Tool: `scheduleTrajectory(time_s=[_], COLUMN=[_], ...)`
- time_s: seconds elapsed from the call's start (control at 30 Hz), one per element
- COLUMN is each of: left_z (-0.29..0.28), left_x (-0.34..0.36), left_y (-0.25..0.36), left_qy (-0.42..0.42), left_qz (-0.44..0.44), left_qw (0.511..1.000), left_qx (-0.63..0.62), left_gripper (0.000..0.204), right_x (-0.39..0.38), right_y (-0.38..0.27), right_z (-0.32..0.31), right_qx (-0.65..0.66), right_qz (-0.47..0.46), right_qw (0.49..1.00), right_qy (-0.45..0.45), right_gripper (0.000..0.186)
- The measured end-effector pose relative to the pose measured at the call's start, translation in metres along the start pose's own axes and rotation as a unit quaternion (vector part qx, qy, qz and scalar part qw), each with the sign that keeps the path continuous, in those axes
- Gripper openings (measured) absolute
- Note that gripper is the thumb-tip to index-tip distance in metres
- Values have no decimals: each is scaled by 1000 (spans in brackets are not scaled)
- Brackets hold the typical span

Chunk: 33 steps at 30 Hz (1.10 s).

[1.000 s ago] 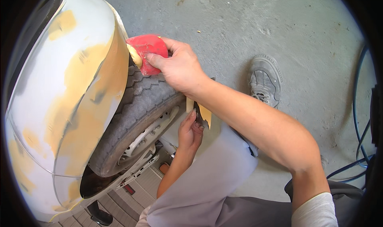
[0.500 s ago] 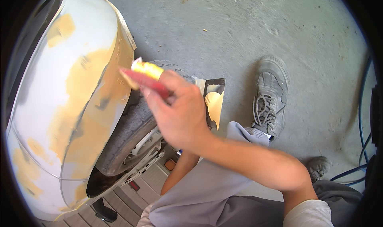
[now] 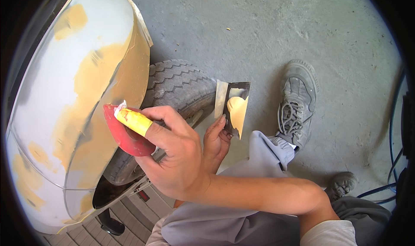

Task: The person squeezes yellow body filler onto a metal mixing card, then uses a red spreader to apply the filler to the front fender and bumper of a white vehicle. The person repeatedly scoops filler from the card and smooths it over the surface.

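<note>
My right hand [image 3: 181, 153] grips a red putty spreader [image 3: 132, 138] in front of the car fender. A yellow wrapping [image 3: 134, 120] with a white tip covers one of its fingers. Below and beyond it, my left hand [image 3: 214, 144] pinches the lower edge of a flat dark mixing plate [image 3: 244, 86]. A mound of cream-yellow putty [image 3: 237, 110] lies on that plate. The curved white fender [image 3: 47, 99] carries tan putty patches, the largest along its crease and right edge. My right hand hides part of the tyre and the left forearm.
A treaded tyre [image 3: 177, 79] sits under the fender. My grey shoe [image 3: 296, 103] stands on the concrete floor [image 3: 346, 82]. Dark hoses [image 3: 391, 125] run along the right side, and slatted panelling [image 3: 142, 215] with a black bracket [image 3: 110, 223] is at the bottom.
My right hand has drawn down and left with the spreader, which has turned to show its broad red face. My left hand and more of the tyre have come into view.
</note>
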<state>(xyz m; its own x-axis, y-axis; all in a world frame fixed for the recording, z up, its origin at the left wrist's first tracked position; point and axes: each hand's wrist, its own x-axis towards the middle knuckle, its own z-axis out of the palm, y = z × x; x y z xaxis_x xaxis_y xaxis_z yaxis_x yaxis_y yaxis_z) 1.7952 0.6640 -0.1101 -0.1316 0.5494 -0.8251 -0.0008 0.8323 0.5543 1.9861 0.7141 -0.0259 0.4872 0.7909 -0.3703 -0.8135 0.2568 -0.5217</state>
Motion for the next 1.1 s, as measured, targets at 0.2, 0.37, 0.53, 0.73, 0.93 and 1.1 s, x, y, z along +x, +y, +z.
scheduleTrajectory(time_s=[0.2,0.37,0.53,0.73,0.93,1.1], left_z=[5,16,16,14,7,4], left_x=[-1,-5,0,3,5,10], left_y=[3,-1,-1,3,-4,-4], left_qy=[21,43,69,38,24,80], left_qz=[-9,8,-4,-25,13,-11], left_qw=[1000,999,998,999,1000,994], left_qx=[15,18,11,19,-5,67], left_gripper=[25,24,27,27,25,23], right_x=[32,27,4,44,6,6], right_y=[25,11,-11,15,-24,-16], right_z=[-18,5,-8,-13,12,-11], right_qx=[-10,59,-22,-15,-30,-58], right_qz=[136,101,44,130,3,18], right_qw=[990,992,999,991,999,998], right_qy=[35,54,-12,38,14,7], right_gripper=[32,35,41,38,44,35])
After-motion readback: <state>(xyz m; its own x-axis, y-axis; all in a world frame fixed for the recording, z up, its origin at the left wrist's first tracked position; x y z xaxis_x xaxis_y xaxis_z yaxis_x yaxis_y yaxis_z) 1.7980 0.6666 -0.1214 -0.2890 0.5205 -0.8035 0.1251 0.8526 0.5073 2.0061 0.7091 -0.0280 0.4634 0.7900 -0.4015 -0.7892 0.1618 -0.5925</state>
